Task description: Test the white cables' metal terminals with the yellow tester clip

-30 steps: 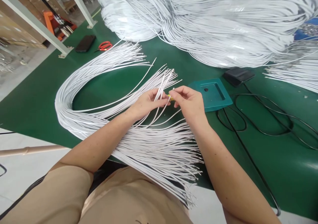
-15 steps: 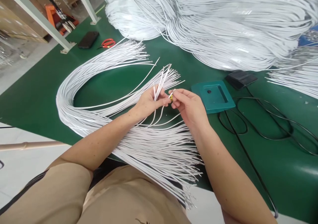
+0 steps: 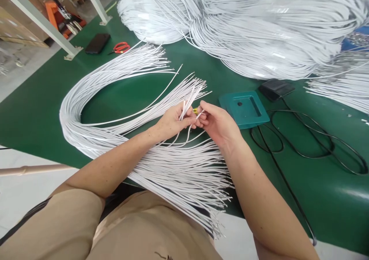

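Several white cables [image 3: 188,101] stand up between the fingers of my left hand [image 3: 173,121], which is closed around them. My right hand [image 3: 219,121] meets it fingertip to fingertip and pinches the end of one white cable [image 3: 200,114]. A small yellow piece [image 3: 195,110] shows between the two hands; its kind is too small to make out. Under my forearms a thick bundle of white cables [image 3: 178,168] fans out toward the front edge. The same bundle bends round [image 3: 69,114] on the left, its other ends lying behind my hands.
Large coils of white cable [image 3: 268,33] lie at the back of the green table [image 3: 325,198]. Right of my hands are a teal tray [image 3: 245,122], a black box [image 3: 275,90] and a looped black cord [image 3: 305,116]. Red-handled snips [image 3: 121,47] and a dark flat case [image 3: 98,43] lie back left.
My right hand has turned slightly, and its fingertips are closer to my left hand. The yellow piece now shows higher between the fingers. The whole view has shifted a little.
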A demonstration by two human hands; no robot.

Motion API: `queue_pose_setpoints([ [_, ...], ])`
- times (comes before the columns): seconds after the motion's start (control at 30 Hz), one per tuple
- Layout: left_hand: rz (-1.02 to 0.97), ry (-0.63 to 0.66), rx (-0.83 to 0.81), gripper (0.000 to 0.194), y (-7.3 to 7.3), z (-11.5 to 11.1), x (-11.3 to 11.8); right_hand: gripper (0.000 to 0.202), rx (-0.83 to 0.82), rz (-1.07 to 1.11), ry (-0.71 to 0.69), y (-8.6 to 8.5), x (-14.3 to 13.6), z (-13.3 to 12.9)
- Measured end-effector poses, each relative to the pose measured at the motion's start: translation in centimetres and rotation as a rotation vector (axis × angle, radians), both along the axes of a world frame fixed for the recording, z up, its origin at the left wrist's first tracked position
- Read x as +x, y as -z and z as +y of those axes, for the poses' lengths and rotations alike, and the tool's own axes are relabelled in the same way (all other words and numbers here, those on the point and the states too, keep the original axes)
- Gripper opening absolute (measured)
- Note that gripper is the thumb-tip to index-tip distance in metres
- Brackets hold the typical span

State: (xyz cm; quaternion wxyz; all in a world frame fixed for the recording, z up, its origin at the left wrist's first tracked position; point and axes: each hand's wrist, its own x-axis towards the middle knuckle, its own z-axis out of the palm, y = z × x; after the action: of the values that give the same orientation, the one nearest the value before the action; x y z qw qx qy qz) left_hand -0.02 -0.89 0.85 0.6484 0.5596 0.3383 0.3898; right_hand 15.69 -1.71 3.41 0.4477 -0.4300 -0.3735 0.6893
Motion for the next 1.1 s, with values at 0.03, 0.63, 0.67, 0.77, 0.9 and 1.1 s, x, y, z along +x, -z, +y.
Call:
queue_pose_setpoints([
  [0.03, 0.002, -0.014, 0.0, 0.03, -0.1, 0.0, 0.0, 0.039, -0.009, 0.008, -0.014, 0.0, 0.0, 0.0],
  [0.63, 0.01, -0.052, 0.009, 0.053, -0.7, 0.1, -0.3, 0.017, 0.233, -0.328, 0.234, 0.4, 0.0, -0.5],
  [0.67, 0.003, -0.041, -0.02, 0.057, -0.7, 0.1, -0.3, 0.013, 0.293, -0.429, 0.252, 0.5, -0.2, -0.6],
  [0.77, -0.034, -0.011, -0.143, 0.054, -1.1, 0.1, -0.3, 0.015, 0.57, -0.845, 0.296, 1.1, -0.6, -0.8],
  [0.9, -0.068, 0.013, -0.277, 0.04, -1.3, 0.4, -0.5, 0.03, 0.928, -1.396, 0.233, 1.5, -0.6, -1.0],
  [1.1, 0.096, -0.103, -0.232, 0.044, -0.3, 1.2, -0.9, 0.024, 1.026, -1.639, 0.038, 1.2, 1.3, 0.2],
])
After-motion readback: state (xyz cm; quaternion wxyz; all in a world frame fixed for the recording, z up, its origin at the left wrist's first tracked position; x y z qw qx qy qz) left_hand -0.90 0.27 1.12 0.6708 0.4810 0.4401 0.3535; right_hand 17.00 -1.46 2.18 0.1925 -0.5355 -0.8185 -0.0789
